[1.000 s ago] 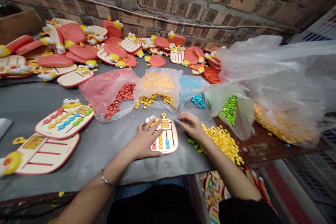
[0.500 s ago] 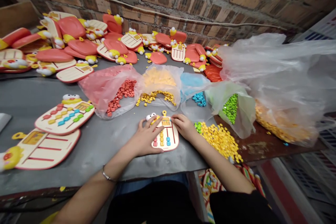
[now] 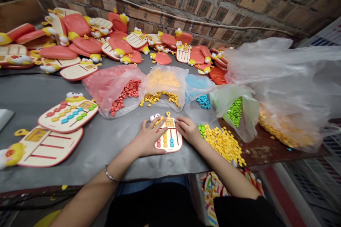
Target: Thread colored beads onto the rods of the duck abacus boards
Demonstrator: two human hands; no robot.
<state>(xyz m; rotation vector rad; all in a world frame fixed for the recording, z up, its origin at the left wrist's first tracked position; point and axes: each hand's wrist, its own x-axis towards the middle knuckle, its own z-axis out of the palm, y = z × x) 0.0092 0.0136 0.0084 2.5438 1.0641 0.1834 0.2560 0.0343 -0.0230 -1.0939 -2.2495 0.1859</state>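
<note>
My left hand (image 3: 150, 137) lies on the lower left of a cream duck-shaped bead board (image 3: 170, 135) with a red rim, its fingers spread and holding the board down. The board's rails carry small red, yellow and blue beads in its lower part. My right hand (image 3: 188, 130) is at the board's upper right edge, pinching a small blue bead (image 3: 175, 121) in its fingertips. Just right of that hand lies a heap of loose yellow beads (image 3: 222, 145), with a few green beads (image 3: 201, 130) at its edge.
Open plastic bags of red (image 3: 112, 94), yellow (image 3: 162, 87), blue (image 3: 198, 90) and green beads (image 3: 236, 111) stand beyond the board. More duck boards lie at left (image 3: 68, 117), a pile (image 3: 80, 42) lines the brick wall, and a big clear bag (image 3: 285, 95) is at right.
My right hand has moved left from just off the board to its upper right edge, with the blue bead still at its fingertips. My left hand has stayed on the board.
</note>
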